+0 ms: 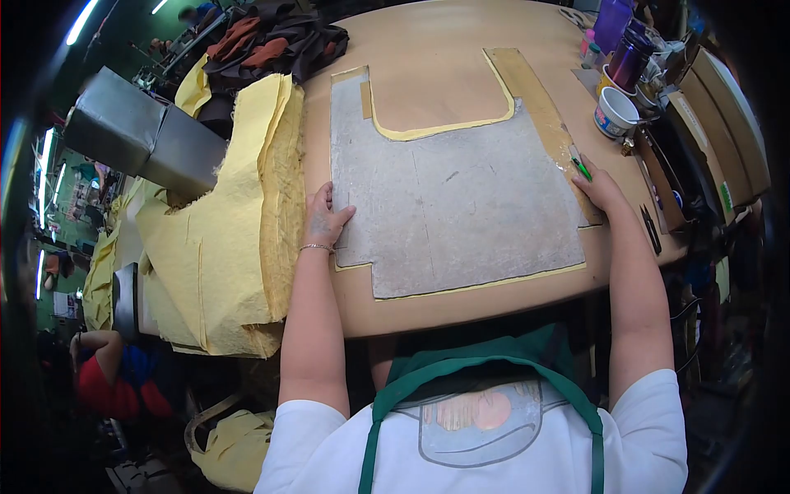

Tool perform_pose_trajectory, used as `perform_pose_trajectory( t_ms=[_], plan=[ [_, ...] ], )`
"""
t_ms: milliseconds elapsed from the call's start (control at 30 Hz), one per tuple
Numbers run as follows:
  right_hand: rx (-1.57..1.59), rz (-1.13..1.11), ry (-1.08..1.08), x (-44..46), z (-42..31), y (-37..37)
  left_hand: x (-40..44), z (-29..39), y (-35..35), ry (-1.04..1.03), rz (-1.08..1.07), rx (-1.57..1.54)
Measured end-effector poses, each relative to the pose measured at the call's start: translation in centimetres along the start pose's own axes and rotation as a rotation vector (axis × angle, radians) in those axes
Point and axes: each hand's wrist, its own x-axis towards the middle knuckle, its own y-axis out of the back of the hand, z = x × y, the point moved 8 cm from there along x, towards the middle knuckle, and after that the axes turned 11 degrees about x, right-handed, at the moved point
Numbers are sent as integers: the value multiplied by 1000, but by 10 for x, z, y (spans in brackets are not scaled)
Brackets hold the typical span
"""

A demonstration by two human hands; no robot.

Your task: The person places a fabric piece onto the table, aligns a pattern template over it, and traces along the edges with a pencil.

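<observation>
Broad tan table [411, 29] right across in front of me, and at its centre lies the grey template panel [469, 206], its deep notch facing twelve o'clock. It looks thin and stiff, probably light for its spread; I'd take it by opposite edges, at nine and three, since that worn face may be slick. Yellow cloth [403, 136] peeks out under it along the notch and at six: soft, likely to creep or wrinkle if dragged. Over at nine sits the stack of yellow cloth [222, 247], floppy and fuzzy-edged, heavier in bulk, I'd guess. Now my hands: left hand [327, 218] at the panel's nine o'clock edge, thumb spread from the fingers, resting there, gripping nothing. Right hand [599, 188] at three, fingers closed around a slim green pen-like tool [581, 166], touching the panel's brown margin.
</observation>
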Motion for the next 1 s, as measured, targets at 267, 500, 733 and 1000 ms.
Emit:
perform_pose_trajectory(
  t_ms=[267,500,733,1000],
  plan=[
    [-9,-2,-6,0,0,0,1,4,1,27,-74,89],
    [-16,-24,18,2,0,0,2,3,0,3,-73,34],
    [-3,-30,33,3,2,-2,2,4,0,4,-101,83],
    [-55,-18,6,5,5,-2,7,-2,0,-77,-84,184]
  ],
)
